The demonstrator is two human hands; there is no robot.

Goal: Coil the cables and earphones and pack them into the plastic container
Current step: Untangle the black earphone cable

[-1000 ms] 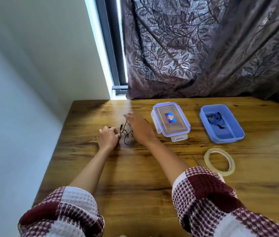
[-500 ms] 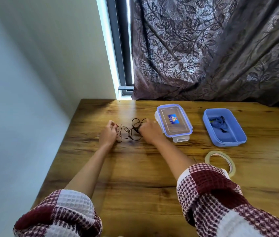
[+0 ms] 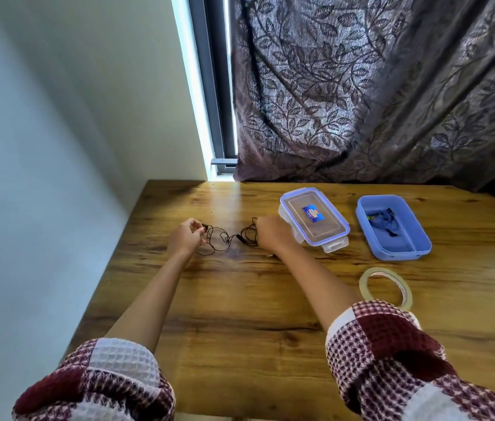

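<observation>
Fronting a leaf-patterned curtain (image 3: 361, 101), the wooden table (image 3: 240, 314) bears earphones (image 3: 238, 237).

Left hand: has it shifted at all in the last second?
Yes. The left hand has moved left, farther from the lid, pinching one end of the black earphones.

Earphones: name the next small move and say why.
Probably wind the earphones into loops round the left hand. That hand pinches one end and the right hand grips the other, while the wire between them sprawls loose and tangled, not yet coiled.
</observation>
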